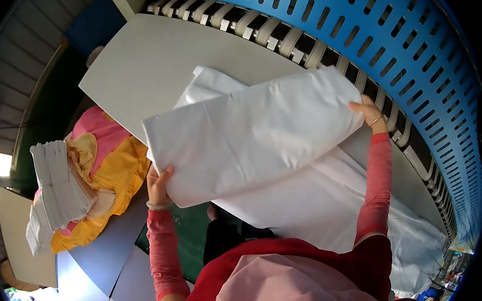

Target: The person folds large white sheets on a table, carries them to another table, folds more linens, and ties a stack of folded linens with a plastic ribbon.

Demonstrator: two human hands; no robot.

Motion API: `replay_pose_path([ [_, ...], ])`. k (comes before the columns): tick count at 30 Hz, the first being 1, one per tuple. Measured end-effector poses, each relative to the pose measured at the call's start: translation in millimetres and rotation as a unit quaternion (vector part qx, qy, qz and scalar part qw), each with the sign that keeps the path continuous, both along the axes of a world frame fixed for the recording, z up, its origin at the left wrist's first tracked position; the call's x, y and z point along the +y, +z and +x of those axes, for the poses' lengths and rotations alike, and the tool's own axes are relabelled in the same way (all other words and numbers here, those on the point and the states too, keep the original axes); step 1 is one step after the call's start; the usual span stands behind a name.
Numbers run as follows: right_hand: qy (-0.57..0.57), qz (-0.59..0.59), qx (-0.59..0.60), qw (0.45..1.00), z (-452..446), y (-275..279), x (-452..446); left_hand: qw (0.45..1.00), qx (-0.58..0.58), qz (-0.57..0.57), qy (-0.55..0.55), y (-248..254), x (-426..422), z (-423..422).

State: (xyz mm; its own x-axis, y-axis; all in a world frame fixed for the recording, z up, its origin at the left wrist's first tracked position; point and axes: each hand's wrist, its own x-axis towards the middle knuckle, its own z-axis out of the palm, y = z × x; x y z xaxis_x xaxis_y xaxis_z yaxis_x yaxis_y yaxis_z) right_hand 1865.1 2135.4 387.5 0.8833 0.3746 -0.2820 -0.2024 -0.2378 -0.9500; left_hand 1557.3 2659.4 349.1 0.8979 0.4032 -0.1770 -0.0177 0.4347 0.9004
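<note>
A folded white cloth [251, 133] is stretched out between my two hands, above the table. My left hand [158, 187] pinches its lower left edge, thumb on top. At the far right end, my right hand [370, 113] is closed on the other edge, near the machine's belts. Under the held piece lies more white fabric [306, 202], spread over the table and trailing down to the lower right. Another bit of white cloth [211, 85] shows behind the held one.
A pale grey table [150, 56] runs beneath the fabric. Behind it stand a row of belted rollers [249, 29] and a blue slotted guard [354, 16]. To the left, a stack of folded white cloths [58, 180] rests on yellow and pink fabric [122, 164].
</note>
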Motion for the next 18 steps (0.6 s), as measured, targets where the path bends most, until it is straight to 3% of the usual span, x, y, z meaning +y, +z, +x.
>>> replay_pose_path([
  [3, -0.036, -0.002, -0.047, 0.998, 6.1, 4.4, 18.9, 0.999, 0.029, -0.004, 0.036, 2.8, 3.7, 9.0],
  [6, -0.024, -0.091, -0.107, 0.990, 47.9, -73.0, -3.2, 0.984, 0.063, 0.162, 0.037, -71.4, 29.7, 3.5],
  [7, -0.040, -0.185, -0.217, 0.958, 51.2, -101.2, -14.4, 0.968, 0.083, 0.216, 0.099, -89.1, 24.9, -4.4],
  [8, -0.091, -0.249, -0.249, 0.932, 48.3, -121.3, -27.9, 0.975, 0.092, 0.201, 0.014, -93.6, 24.8, -13.9],
  [9, -0.137, -0.277, -0.196, 0.931, 29.5, -115.3, -26.6, 0.975, 0.102, 0.185, -0.071, -95.8, 24.8, -24.0],
  [10, -0.182, -0.301, -0.140, 0.926, 11.8, -112.4, -28.0, 0.981, 0.154, 0.094, -0.077, -90.0, 13.7, -35.5],
  [11, -0.218, -0.286, 0.004, 0.933, -16.8, -84.9, -12.3, 0.975, 0.206, 0.001, -0.081, -80.4, -2.7, -43.7],
  [14, -0.263, -0.091, 0.126, 0.952, -39.5, -92.3, -5.9, 0.961, 0.217, -0.171, 0.005, -73.7, -26.4, -49.6],
  [17, -0.224, 0.125, 0.232, 0.938, -16.7, -114.3, -19.4, 0.970, 0.229, -0.082, -0.021, -52.6, -14.8, -37.0],
  [18, -0.223, 0.195, 0.313, 0.902, -5.6, -99.9, -22.5, 0.975, 0.203, -0.086, -0.039, -37.6, -5.2, -29.9],
])
